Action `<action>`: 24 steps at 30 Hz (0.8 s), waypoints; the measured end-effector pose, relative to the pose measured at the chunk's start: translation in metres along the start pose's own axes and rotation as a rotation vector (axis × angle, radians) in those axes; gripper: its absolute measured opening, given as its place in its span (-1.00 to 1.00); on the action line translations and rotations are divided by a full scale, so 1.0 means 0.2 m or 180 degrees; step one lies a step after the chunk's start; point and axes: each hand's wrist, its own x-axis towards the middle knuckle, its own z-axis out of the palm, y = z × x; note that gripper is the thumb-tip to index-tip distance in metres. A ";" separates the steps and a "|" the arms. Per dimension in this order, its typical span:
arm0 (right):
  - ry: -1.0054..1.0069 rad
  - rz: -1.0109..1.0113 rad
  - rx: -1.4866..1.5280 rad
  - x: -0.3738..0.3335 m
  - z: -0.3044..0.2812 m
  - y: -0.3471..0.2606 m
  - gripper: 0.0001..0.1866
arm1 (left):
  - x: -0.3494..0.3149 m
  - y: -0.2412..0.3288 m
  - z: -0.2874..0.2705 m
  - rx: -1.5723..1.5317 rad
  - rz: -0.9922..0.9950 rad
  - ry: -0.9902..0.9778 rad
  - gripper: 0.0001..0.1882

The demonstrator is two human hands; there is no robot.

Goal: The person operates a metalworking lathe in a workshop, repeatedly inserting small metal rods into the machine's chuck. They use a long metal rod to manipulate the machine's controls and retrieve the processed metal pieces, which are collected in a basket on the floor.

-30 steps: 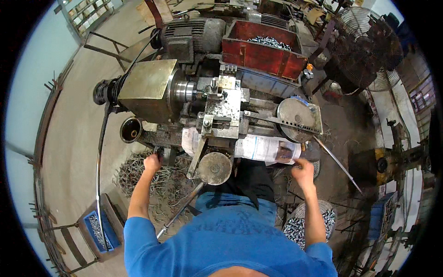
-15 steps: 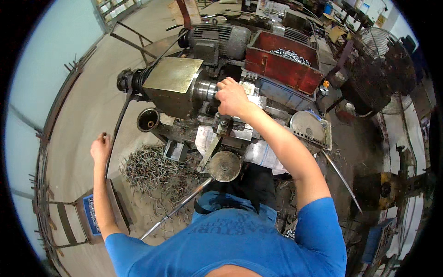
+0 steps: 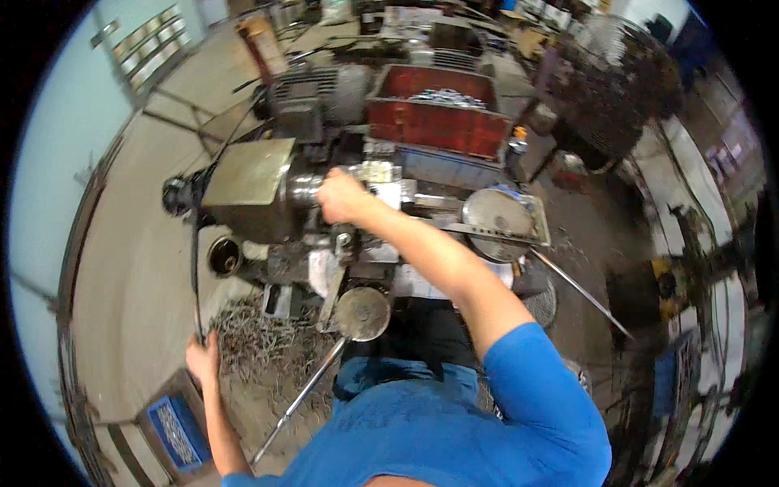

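My left hand (image 3: 203, 357) is low on the left, closed around the lower end of a long dark lever (image 3: 195, 272). This lever hangs from the left end of a small lathe's headstock (image 3: 247, 174), which has a flat, brassy top. At the spindle nose (image 3: 306, 191), my right hand (image 3: 344, 198) is curled with its fingers against the metal. Whatever its fingers hold is hidden. Just below that hand is the greasy tool slide (image 3: 344, 240), with a round metal disc (image 3: 363, 313) nearer my body.
A red metal bin (image 3: 430, 120) of small shiny parts stands behind the lathe. To the right are a round plate (image 3: 497, 215) and a large fan (image 3: 604, 101). Metal shavings (image 3: 264, 337) heap on the floor, near a blue tray of parts (image 3: 177, 434).
My left hand has come down onto the lever's end, where before it was raised beside it. My right hand stays at the spindle. The whole view has shifted, with some blur.
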 end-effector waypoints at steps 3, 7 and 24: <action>0.0005 -0.0003 -0.0113 -0.02 -0.06 -0.03 -0.82 | 0.12 -0.19 0.10 -0.0292 0.0176 -0.0420 -0.51; 0.0701 0.0104 -0.0264 -0.16 -0.26 0.06 -0.77 | 0.21 -0.14 0.01 -0.1385 0.0451 -0.1205 -0.66; 0.2013 0.2572 0.0803 -1.84 -0.32 0.35 -0.48 | 0.21 0.09 0.04 -0.2309 -0.0597 -0.1827 -0.57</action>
